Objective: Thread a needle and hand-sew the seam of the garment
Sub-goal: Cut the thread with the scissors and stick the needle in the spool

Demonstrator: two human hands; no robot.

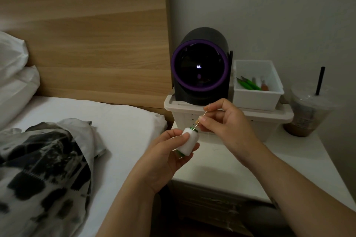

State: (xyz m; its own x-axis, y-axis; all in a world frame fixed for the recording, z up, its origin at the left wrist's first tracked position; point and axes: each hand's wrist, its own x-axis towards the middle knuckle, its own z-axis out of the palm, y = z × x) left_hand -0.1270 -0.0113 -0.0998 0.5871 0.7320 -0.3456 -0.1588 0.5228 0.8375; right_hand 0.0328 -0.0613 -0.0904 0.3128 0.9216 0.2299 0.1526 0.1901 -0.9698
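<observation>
My left hand [169, 152] grips a spool of white thread [187, 141] with green ends, held tilted above the nightstand's edge. My right hand [225, 119] pinches a thin needle [200, 120] between thumb and fingers, its lower end touching the top of the spool. A fine strand of thread shows at my right fingertips. The black-and-white patterned garment [44, 161] lies crumpled on the bed at the lower left, apart from both hands.
A white nightstand [289, 159] holds a lidded white bin [227, 113], a black round device with a purple ring [200, 67], a small white tray [256, 98] with green snips, and an iced drink cup [306, 109]. Pillows [15, 75] lie at left against a wooden headboard [86, 34].
</observation>
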